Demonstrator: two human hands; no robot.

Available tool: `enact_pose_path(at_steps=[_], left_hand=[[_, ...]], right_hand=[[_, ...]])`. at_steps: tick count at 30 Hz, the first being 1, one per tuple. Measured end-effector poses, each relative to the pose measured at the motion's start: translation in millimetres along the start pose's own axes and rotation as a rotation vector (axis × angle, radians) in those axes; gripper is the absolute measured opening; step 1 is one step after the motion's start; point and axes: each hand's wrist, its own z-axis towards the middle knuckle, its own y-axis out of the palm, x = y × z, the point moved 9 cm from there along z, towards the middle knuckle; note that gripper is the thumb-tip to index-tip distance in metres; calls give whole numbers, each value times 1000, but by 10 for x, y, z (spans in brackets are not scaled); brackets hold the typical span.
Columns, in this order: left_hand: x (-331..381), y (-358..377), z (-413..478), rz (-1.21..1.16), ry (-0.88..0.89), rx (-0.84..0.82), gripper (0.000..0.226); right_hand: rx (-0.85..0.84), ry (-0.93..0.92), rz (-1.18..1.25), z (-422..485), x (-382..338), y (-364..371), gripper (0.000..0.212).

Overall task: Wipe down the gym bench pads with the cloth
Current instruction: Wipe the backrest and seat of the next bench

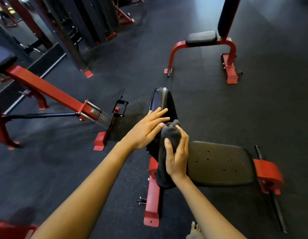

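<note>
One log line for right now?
left hand flat on back pad | right hand grips cloth | seat pad untouched

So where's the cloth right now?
Centre of the head view: the cloth is gripped by the right hand against the back pad, left of the seat pad.

Cloth (pixel 168 133): dk grey, plain, no print seen. Back pad (pixel 168 102) noted as black, w/ a dull tan strip along the edge seam. Seat pad (pixel 218 163): black-grey, dotted w/ a few small dark holes. Bench frame (pixel 152 204) painted red, feet incl. Floor (pixel 270 109): dk charcoal, faint fine speckle seen near the back pad. Far bench (pixel 201 37): red frame, plain black pads. Left machine: beam (pixel 46 88) red, pad (pixel 1 57) dk navy, bar (pixel 46 115) black, bracket (pixel 96 112) silver.
</note>
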Motion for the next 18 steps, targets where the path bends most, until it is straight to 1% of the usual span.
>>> enact_pose_path(at_steps=[2, 4, 8, 10, 11, 14, 16, 18], left_hand=[[30, 5, 40, 84, 63, -25, 52], [44, 35, 84, 150, 159, -53, 54], [83, 64, 23, 212, 368, -55, 56], [86, 53, -1, 211, 476, -75, 54], [77, 58, -21, 199, 536, -85, 54], [85, 66, -26, 160, 659, -51, 55], [97, 50, -38, 97, 705, 1, 55], [101, 42, -53, 51, 740, 34, 52]], right_hand=[[22, 59, 30, -29, 29, -5, 47], [119, 136, 48, -96, 85, -18, 47], [338, 208, 23, -223, 83, -2, 54], [480, 225, 12, -292, 48, -6, 57], [576, 233, 4, -365, 27, 0, 58], [824, 268, -3, -525, -39, 3, 62], [921, 249, -98, -585, -190, 73, 62], [965, 224, -231, -614, -320, 158, 61]])
